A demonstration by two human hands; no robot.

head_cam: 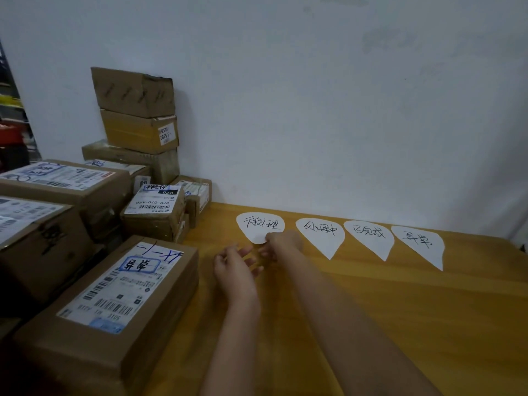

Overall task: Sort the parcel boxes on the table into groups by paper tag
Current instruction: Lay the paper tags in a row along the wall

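Four white paper tags were laid in a row on the yellow table (400, 310), near the wall (314, 95). The first tag (258, 224) was touched at its lower tip by the right hand (281, 242); whether its fingers were pinched on the paper could not be told. The left hand (233, 267) was held just beside it with fingers spread and nothing in them. The other tags (321, 234) were left untouched. Brown parcel boxes (108, 295) were piled on the left side, and a stack of boxes (137, 115) was set against the wall.
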